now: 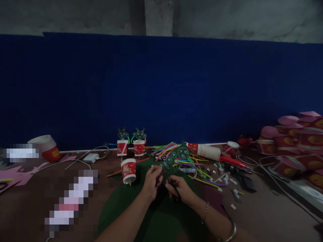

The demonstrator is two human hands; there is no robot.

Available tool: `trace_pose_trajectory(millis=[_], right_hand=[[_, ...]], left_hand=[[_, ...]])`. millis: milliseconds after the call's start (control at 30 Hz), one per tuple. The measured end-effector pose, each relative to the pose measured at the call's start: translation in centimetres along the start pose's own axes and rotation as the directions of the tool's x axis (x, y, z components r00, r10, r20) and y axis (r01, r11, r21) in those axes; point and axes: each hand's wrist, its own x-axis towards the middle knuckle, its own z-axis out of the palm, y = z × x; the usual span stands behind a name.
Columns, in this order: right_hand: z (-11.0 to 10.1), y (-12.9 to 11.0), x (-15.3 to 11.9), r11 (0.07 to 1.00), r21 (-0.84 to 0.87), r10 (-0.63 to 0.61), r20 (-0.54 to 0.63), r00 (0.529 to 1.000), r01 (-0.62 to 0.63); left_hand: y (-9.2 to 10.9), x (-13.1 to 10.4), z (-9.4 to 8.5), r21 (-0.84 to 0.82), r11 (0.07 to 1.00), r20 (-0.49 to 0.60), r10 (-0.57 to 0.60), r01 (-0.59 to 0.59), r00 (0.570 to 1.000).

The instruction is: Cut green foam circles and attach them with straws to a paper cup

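Observation:
My left hand (152, 181) is closed in a pinch. A tiny pale bit shows by its fingertips, but what it holds is too small and dark to make out. Wrapped round the handles of dark scissors (174, 189), my right hand (180, 190) is close beside it, with the blades pointing up and away. Just beyond both hands is a green paper cutout (183, 153) with a drawn animal face and small circles. A red paper cup (128, 171) stands upside down to the left, a straw piece poking out below. Dark green sheet material (118, 208) lies beneath my hands.
Two red cups with animal-face figures (122, 148) (139, 148) stand at the back. Colourful pipe-cleaner-like sticks (199, 171) and white scraps (233, 206) lie right of centre. A stack of cups (208, 151), a red glue gun (234, 161), cables and piled cups (285, 144) are farther right.

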Motion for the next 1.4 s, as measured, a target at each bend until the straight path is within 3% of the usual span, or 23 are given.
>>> trace_pose_trajectory(millis=[233, 1400], right_hand=[[-0.04, 0.16, 0.07, 0.999, 0.024, -0.026, 0.013, 1.0, 0.026], [0.22, -0.03, 0.08, 1.0, 0.017, -0.023, -0.032, 0.999, 0.024]], left_hand=[[0.08, -0.26, 0.11, 0.066, 0.997, -0.004, -0.04, 0.04, 0.999], [-0.32, 0.12, -0.04, -0.014, 1.0, 0.038, -0.022, 0.022, 0.999]])
